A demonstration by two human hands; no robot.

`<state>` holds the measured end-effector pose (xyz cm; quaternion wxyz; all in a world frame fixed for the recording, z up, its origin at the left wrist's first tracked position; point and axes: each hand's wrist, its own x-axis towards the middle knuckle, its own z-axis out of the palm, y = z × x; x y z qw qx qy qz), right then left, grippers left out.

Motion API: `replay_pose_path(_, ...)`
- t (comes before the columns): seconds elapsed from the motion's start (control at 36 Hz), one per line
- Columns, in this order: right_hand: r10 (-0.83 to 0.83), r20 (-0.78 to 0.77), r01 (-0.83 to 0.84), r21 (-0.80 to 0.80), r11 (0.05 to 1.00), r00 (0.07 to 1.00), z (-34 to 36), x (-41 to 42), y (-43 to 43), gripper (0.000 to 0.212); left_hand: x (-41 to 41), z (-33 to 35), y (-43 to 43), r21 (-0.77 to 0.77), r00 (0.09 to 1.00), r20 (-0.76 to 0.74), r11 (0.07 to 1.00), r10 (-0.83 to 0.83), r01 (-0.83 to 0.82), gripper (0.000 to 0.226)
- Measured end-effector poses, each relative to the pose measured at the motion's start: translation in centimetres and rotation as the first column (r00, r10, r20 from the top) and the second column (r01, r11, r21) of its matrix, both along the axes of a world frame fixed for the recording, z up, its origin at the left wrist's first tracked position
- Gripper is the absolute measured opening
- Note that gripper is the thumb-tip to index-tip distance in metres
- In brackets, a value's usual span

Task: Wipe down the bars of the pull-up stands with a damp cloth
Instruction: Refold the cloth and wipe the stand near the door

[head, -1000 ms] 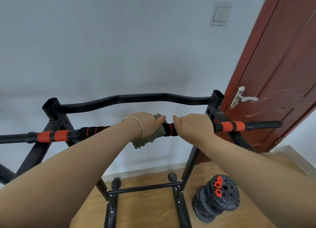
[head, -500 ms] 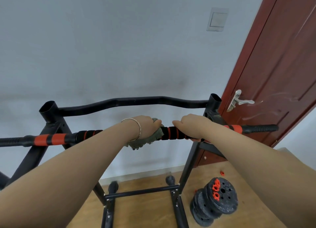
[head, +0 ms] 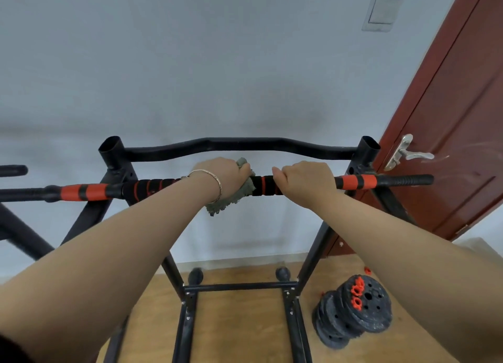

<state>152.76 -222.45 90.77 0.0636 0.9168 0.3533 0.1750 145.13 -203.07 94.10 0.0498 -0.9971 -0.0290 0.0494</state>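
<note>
A black pull-up stand stands before me, its near bar (head: 152,187) horizontal and wrapped in black and orange foam. My left hand (head: 226,175) grips a grey-green cloth (head: 231,198) folded round the middle of this bar; a loose end hangs below. A thin bracelet sits on that wrist. My right hand (head: 304,181) grips the same bar just to the right of the cloth, fingers curled over the top. A short stretch of foam shows between the two hands. Behind runs a bare, curved black rear bar (head: 239,144).
A pale wall stands close behind the stand. A red-brown door (head: 457,134) with a silver handle (head: 405,151) is at the right. Black weight plates (head: 356,311) with orange collars lie on the wooden floor at the lower right. The stand's base frame (head: 239,287) crosses the floor below.
My left hand and the cloth have slid slightly left along the bar. My right hand has kept its grip on the bar. The camera view has shifted.
</note>
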Motion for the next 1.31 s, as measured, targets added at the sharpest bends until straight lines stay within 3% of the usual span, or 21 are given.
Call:
replay_pose_path(0.11,0.007,-0.294,0.014,0.07,0.997,0.956,1.7,1.4,0.2,0.065,0.2,-0.1,0.3,-0.078,0.998,0.021,0.995,0.064,-0.062,0.015)
replay_pose_path(0.17,-0.046,-0.348,0.057,0.023,0.998,0.937,2.6,2.5,-0.7,0.067,0.1,-0.1,0.2,-0.079,0.997,0.029,0.994,0.072,-0.07,0.018)
replay_pose_path(0.22,-0.128,-0.402,0.128,-0.026,0.991,0.907,3.1,3.4,-1.9,0.072,0.0,-0.2,0.2,-0.019,0.993,0.084,0.997,0.079,-0.077,0.027)
replay_pose_path(0.31,-0.155,-0.584,0.233,0.059,0.971,0.797,2.7,3.7,-2.9,0.073,0.3,0.3,-0.6,0.098,0.966,0.233,0.986,0.109,-0.135,0.043)
replay_pose_path(0.36,-0.126,-0.583,0.241,0.124,0.963,0.803,2.3,3.7,-2.9,0.068,0.8,0.5,-1.2,0.072,0.955,0.284,0.991,0.089,-0.114,0.064)
replay_pose_path(0.42,-0.128,-0.573,0.262,0.158,0.952,0.809,2.3,3.8,-2.7,0.058,1.4,0.8,-2.3,-0.001,0.958,0.282,0.998,0.06,-0.062,0.06)
replay_pose_path(0.47,-0.13,-0.606,0.286,0.168,0.943,0.785,2.5,3.9,-2.6,0.048,1.9,1.3,-3.6,-0.21,0.966,0.237,0.976,0.103,-0.053,0.044)
replay_pose_path(0.53,-0.133,-0.644,0.309,0.17,0.936,0.754,2.8,3.8,-2.5,0.046,1.9,2.2,-4.9,-0.397,0.975,0.144,0.912,0.169,-0.099,0.049)
replay_pose_path(0.58,-0.131,-0.66,0.325,0.18,0.928,0.74,3.0,3.8,-2.4,0.047,2.1,2.4,-6.0,-0.455,0.983,0.123,0.888,0.134,-0.065,0.053)
replay_pose_path(0.67,-0.149,-0.648,0.329,0.165,0.93,0.747,3.0,3.7,-2.4,0.048,2.2,1.6,-6.1,-0.423,0.994,0.099,0.906,0.04,0.006,0.032)
replay_pose_path(0.72,-0.152,-0.638,0.316,0.151,0.937,0.755,3.1,3.7,-2.3,0.049,2.1,0.8,-5.2,-0.261,0.974,0.225,0.961,-0.033,0.093,0.019)
replay_pose_path(0.81,-0.165,-0.655,0.308,0.108,0.945,0.737,3.1,3.9,-2.2,0.047,1.7,0.1,-3.6,-0.15,0.901,0.428,0.978,-0.065,0.142,0.064)
replay_pose_path(0.86,-0.162,-0.693,0.303,0.086,0.949,0.703,3.2,4.2,-2.1,0.046,1.6,-0.4,-3.1,-0.082,0.922,0.346,0.974,-0.172,0.212,0.068)
replay_pose_path(0.94,-0.132,-0.754,0.28,0.073,0.957,0.644,3.6,4.5,-2.0,0.052,2.1,-1.0,-3.0,-0.116,0.982,0.085,0.977,-0.167,0.176,0.054)
replay_pose_path(1.03,-0.124,-0.782,0.26,0.05,0.964,0.611,4.0,4.6,-2.1,0.057,2.8,-1.0,-3.1,-0.073,0.98,0.052,0.978,-0.193,0.196,0.057)
replay_pose_path(1.11,-0.117,-0.739,0.256,0.077,0.964,0.663,3.9,4.2,-2.1,0.053,3.6,-0.5,-3.1,-0.089,0.983,-0.06,0.982,-0.172,0.166,0.057)
replay_pose_path(1.22,-0.084,-0.524,0.179,0.134,0.975,0.848,3.0,3.1,-2.7,0.002,4.2,0.1,-3.3,-0.161,0.971,-0.149,0.973,-0.187,0.163,0.054)
replay_pose_path(1.25,-0.083,-0.476,0.171,0.144,0.975,0.876,2.4,3.0,-3.0,0.004,4.3,0.3,-3.3,-0.174,0.967,-0.167,0.971,-0.192,0.163,0.055)
replay_pose_path(1.31,-0.06,-0.353,0.136,0.195,0.971,0.934,1.4,2.1,-3.3,0.03,4.5,0.5,-3.5,-0.222,0.956,-0.236,0.967,-0.175,0.122,0.061)
